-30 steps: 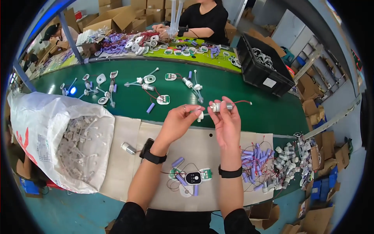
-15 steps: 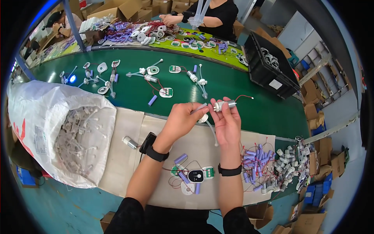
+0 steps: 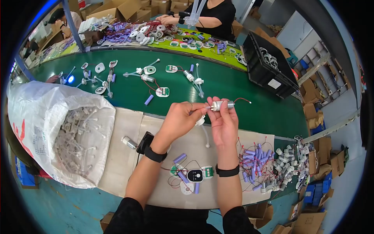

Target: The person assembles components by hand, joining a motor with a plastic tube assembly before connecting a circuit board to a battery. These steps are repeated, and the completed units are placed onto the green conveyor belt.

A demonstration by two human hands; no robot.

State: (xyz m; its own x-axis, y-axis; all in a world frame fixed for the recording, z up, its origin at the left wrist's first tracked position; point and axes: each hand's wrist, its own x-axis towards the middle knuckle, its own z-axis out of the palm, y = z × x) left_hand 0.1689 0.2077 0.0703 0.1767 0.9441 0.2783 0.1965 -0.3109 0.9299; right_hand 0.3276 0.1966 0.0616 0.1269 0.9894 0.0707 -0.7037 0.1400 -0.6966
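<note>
Left hand (image 3: 179, 120) neared motor (image 3: 230, 104); crate (image 3: 261, 74) bears white label (image 3: 274, 84).

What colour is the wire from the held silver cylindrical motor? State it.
Thin red wire, shown best in the head view.

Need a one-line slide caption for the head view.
Left hand holds translucent tubing at the white end of a silver motor in the right hand.

Black sleeves (image 3: 130, 215) leave both forearms bare, and black clothing (image 3: 175, 221) covers the body. A dark strap (image 3: 155, 154) circles the left wrist, a boxy black device (image 3: 145, 142) beside it; another dark strap (image 3: 228, 172) rings the right. The left hand (image 3: 179, 117) wears a thin ring (image 3: 191, 105).
</note>
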